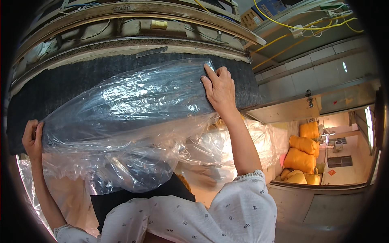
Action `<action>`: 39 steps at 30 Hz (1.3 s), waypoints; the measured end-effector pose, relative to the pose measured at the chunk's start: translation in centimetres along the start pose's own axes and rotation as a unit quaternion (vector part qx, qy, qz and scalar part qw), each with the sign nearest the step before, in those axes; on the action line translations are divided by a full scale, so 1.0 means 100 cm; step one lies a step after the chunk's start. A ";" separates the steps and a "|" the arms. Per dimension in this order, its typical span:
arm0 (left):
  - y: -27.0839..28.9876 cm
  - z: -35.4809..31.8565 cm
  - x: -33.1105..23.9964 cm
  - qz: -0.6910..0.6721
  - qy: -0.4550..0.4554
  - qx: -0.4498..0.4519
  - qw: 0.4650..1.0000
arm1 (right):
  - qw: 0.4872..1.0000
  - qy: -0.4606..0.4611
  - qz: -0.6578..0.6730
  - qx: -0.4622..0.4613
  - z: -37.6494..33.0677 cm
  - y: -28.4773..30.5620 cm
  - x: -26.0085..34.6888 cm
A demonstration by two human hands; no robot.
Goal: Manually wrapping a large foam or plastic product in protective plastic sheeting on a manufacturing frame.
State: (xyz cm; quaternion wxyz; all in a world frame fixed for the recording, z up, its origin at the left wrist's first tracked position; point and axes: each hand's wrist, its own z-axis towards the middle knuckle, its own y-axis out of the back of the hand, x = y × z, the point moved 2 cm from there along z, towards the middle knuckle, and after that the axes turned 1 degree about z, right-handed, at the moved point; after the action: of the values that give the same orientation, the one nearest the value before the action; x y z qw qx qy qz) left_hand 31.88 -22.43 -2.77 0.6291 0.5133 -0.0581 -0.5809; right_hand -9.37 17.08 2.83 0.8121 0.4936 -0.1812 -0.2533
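A wide clear plastic sheet (142,97), wrinkled and shiny, lies stretched across a dark work surface (73,91) and hangs in loose folds over its near edge toward my body. At the far left, my left hand (32,139) is closed, pinching the sheet's left end between thumb and fingers. My right hand (221,90) grips the right edge near the far corner, its index finger laid along the corner and the thumb lower on the film. Whether the sheet is one layer or a bag I cannot tell.
Behind the surface run a long wooden bar (121,9) and a ledge, with a flat metal strip (152,52) and a small yellow block (159,24). Yellow cables (312,28) hang at upper right. More clear plastic (259,139) and orange bundles (300,160) are at right.
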 end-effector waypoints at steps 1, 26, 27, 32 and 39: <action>0.001 0.000 -0.002 -0.007 -0.001 -0.003 1.000 | 1.000 -0.005 -0.007 0.005 0.001 0.000 0.001; 0.032 0.037 -0.052 -0.288 0.269 -0.221 0.892 | 0.859 -0.252 0.386 -0.225 0.073 -0.032 -0.052; 0.024 0.052 -0.039 -0.165 0.178 -0.189 0.952 | 0.856 -0.248 0.395 -0.222 0.070 -0.042 -0.048; -0.028 0.096 0.000 -0.076 0.157 -0.168 0.970 | 0.908 -0.256 0.258 -0.210 0.063 -0.059 -0.048; -0.052 0.144 0.028 -0.102 0.152 -0.176 0.967 | 0.937 -0.220 0.177 -0.203 0.081 -0.071 -0.067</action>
State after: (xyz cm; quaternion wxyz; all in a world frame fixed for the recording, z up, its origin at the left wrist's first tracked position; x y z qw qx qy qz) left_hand 19.69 -31.95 -1.24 0.6482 0.4803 0.1939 -0.5582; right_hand -20.89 12.54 -0.22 0.8666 0.2096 -0.3845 -0.2392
